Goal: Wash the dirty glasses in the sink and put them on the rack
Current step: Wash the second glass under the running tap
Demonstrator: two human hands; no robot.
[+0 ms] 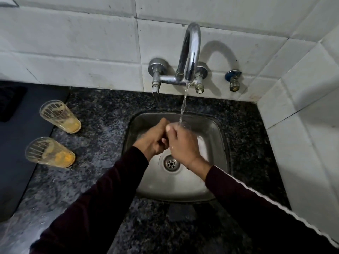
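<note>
Two dirty clear glasses with orange residue stand on the dark granite counter left of the sink, a far glass (60,116) and a near glass (49,152). Both of my hands are over the steel sink (216,129), pressed together under the running water. My left hand (154,139) has its fingers curled. My right hand (183,143) is wrapped against those fingers, and the stream lands on it. I see no glass between the hands. No rack is in view.
A chrome wall tap (190,54) runs water into the sink, and the drain (171,163) lies just below my hands. A dark mat (20,143) covers the counter at the left. Tiled walls close the back and right side. A small blue valve (233,79) sticks out at the right.
</note>
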